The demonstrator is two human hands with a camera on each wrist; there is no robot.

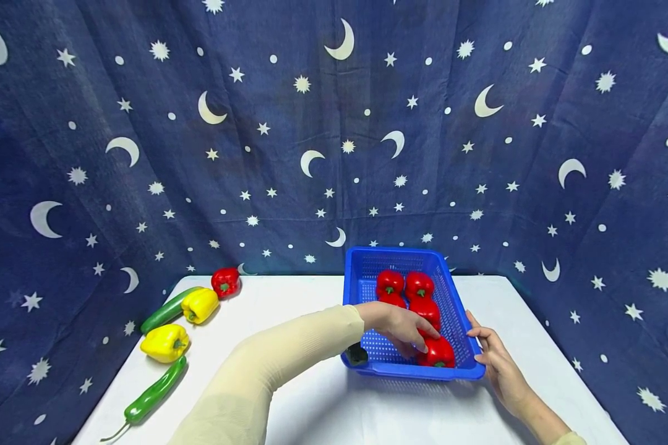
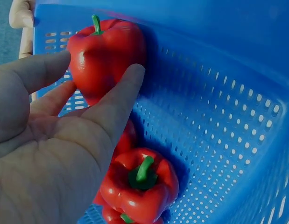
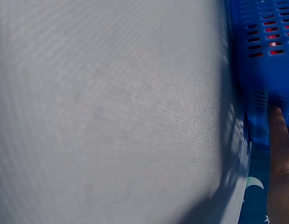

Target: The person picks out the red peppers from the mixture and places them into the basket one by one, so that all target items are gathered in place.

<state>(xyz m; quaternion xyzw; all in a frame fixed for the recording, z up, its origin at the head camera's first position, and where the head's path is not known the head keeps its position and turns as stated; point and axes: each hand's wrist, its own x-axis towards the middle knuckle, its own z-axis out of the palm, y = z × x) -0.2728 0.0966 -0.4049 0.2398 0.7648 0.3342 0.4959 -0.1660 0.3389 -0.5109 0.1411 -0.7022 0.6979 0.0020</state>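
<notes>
My left hand [image 1: 403, 326] reaches into the blue plastic basket [image 1: 386, 369]. Its thumb and fingers grip a red bell pepper [image 2: 107, 53] from both sides, in the basket's near right part. Behind that pepper, several more red bell peppers [image 1: 419, 285] lie in the basket, some partly hidden by my left hand. At the basket's right side, my right hand [image 1: 501, 368] touches the rim and outer wall with mostly straight fingers. In the right wrist view, one finger [image 3: 277, 130] rests against the perforated wall.
On the white table's left side lie a red bell pepper [image 1: 226, 282], two yellow bell peppers [image 1: 200, 305], a cucumber [image 1: 167, 311] and a long green chili pepper [image 1: 154, 390]. A dark blue curtain [image 1: 289, 185] with moons and stars hangs behind the table [image 1: 300, 414] and along both sides.
</notes>
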